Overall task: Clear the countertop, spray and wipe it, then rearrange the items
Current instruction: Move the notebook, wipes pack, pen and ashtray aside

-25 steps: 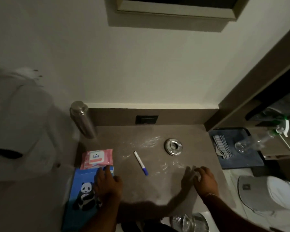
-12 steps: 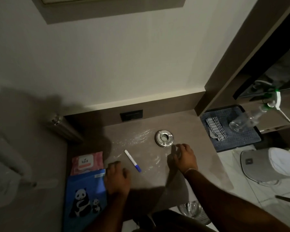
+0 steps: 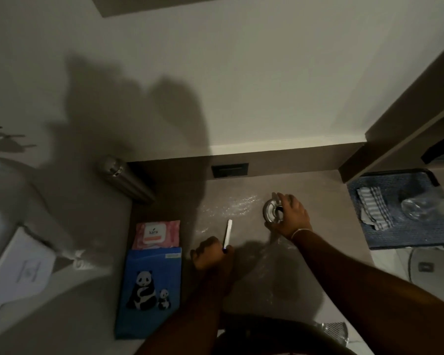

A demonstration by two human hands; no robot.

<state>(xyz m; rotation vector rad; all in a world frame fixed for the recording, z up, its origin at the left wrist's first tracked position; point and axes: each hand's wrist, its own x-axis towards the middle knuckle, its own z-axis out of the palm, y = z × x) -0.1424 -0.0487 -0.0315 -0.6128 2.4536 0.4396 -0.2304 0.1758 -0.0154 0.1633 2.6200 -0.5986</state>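
While both hands are down among the loose items, the clearing step looks to be the one in hand; the spraying and wiping are not yet begun. The left hand (image 3: 212, 257) is curled, pinching the blue-tipped near end of the white pen (image 3: 228, 231), which points away across the brown countertop (image 3: 331, 213). The right hand (image 3: 291, 216) has its fingers bent over the right rim of the round metal dish (image 3: 271, 211) near the back wall, seemingly gripping it.

The wipes pack (image 3: 157, 234), panda box (image 3: 150, 290) and steel bottle (image 3: 126, 180) sit along the left edge, untouched. A whitish dusting shows on the surface between pen and dish. The next move calls for lifting both items clear and setting them off the surface — perhaps toward the blue tray (image 3: 385, 239) at right, which holds a striped cloth (image 3: 372, 211).
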